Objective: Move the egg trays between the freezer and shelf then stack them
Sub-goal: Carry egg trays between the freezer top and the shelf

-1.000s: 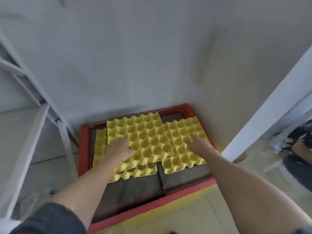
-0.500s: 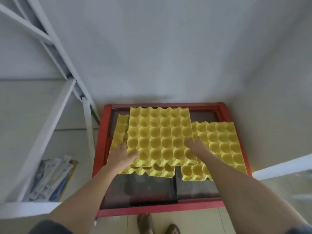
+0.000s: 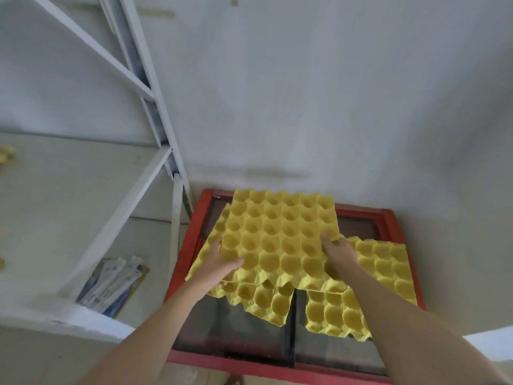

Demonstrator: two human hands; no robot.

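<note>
A yellow egg tray (image 3: 277, 234) is raised above the red-framed freezer lid (image 3: 394, 226). My left hand (image 3: 219, 263) grips its left edge, thumb on top. My right hand (image 3: 337, 252) grips its right edge. Under it another yellow tray (image 3: 258, 298) lies on the dark glass, poking out at the left and front. A third yellow tray (image 3: 383, 273) lies on the right half of the lid, partly under my right forearm.
A white metal shelf frame (image 3: 155, 87) stands left of the freezer, its beige shelf board (image 3: 55, 195) at about hand height. Packets (image 3: 111, 284) lie on the floor under the shelf. A white wall is close behind the freezer.
The top tray has come up off the trays beneath it and shifted slightly left. My hands went from resting on the trays to gripping its two sides. The view has swung left.
</note>
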